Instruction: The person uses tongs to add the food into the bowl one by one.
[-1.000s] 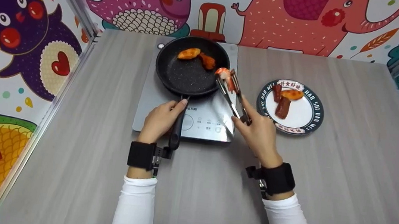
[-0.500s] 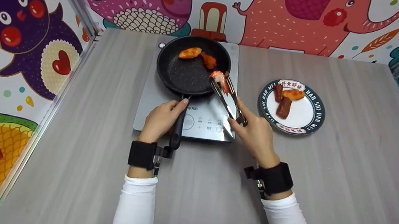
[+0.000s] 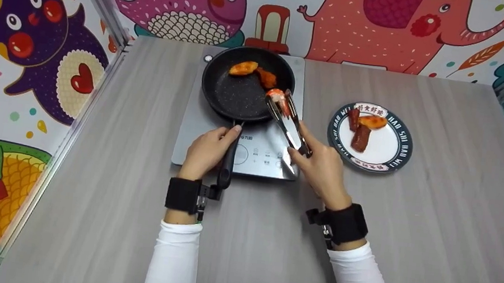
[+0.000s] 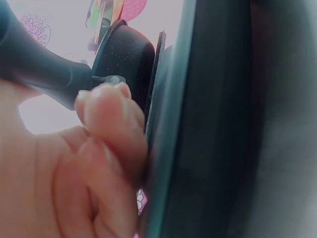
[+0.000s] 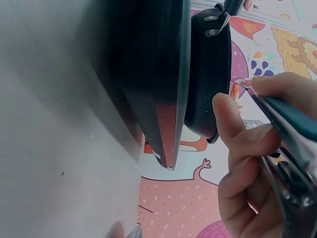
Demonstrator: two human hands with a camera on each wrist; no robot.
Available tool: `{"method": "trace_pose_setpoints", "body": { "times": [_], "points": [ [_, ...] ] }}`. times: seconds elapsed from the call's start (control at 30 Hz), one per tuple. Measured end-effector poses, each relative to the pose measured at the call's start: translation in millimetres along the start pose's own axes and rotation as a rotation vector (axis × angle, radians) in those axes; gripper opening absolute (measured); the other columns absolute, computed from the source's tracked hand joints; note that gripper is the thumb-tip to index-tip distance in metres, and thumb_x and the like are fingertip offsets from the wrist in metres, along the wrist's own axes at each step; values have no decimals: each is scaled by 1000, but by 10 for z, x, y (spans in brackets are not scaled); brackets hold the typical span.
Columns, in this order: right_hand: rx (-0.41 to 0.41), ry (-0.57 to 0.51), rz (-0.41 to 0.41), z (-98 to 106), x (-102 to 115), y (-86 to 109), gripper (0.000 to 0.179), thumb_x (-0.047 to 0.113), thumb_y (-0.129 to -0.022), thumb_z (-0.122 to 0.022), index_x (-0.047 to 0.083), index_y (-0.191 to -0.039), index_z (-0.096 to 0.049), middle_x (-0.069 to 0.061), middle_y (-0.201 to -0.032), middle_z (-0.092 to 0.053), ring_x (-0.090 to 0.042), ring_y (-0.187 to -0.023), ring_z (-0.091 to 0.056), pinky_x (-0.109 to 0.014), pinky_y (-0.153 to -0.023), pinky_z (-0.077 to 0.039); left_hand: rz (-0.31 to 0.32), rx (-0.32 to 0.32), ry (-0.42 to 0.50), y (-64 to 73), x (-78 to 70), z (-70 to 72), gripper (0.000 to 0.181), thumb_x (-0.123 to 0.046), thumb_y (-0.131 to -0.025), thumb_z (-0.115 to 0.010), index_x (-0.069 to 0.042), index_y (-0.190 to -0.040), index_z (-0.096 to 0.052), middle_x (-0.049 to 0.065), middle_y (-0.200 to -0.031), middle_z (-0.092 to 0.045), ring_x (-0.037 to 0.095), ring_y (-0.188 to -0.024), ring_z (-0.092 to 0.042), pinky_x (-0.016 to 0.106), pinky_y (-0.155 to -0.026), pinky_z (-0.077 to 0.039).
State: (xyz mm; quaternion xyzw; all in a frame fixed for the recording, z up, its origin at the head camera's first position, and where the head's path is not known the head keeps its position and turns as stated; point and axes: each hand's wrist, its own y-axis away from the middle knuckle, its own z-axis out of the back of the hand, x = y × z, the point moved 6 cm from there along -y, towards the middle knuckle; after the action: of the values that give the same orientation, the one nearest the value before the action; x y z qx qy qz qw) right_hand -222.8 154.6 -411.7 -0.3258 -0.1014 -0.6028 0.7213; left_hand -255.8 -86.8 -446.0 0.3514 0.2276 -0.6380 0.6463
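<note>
My left hand grips the black handle of a frying pan, thumb along its top; the left wrist view shows the curled fingers under it. In my right hand are metal tongs, pinching an orange-and-white piece of food that looks like a shrimp. It hangs over the pan's right front rim. Inside the pan lie an orange wing-like piece and a darker drumstick-like piece. From the right wrist camera, the tongs' tips are mostly hidden behind the fingers.
The pan stands on a silver induction cooker. To the right, a dark-rimmed white plate holds two reddish-brown pieces and an orange wing-like piece. Cartoon-printed walls border the wood-grain table at the back and sides.
The tongs with the shrimp-like piece have moved left, to over the pan's right front rim. My left hand keeps its hold on the handle. The whole view has shifted slightly.
</note>
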Motion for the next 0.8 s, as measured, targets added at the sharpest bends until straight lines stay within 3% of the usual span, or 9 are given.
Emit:
{"method": "trace_pose_setpoints", "body": {
  "times": [0.57, 0.8],
  "points": [
    [52, 51, 9, -76, 69, -236, 60, 41, -79, -64, 27, -133, -41, 1, -44, -35, -14, -36, -30, -31, -38, -31, -5, -4, 21, 10, -7, 12, 63, -77, -76, -30, -21, -86, -57, 4, -66, -54, 20, -49, -50, 34, -50, -39],
    [79, 99, 25, -110, 128, -386, 58, 41, -80, -62, 29, -132, -42, -9, -55, -51, -20, -44, -41, -34, -42, -34, -5, -17, 9, 5, -5, 14, 63, -77, -76, -29, -23, -88, -59, 3, -68, -55, 20, -53, -52, 34, -53, -38]
  ]
}}
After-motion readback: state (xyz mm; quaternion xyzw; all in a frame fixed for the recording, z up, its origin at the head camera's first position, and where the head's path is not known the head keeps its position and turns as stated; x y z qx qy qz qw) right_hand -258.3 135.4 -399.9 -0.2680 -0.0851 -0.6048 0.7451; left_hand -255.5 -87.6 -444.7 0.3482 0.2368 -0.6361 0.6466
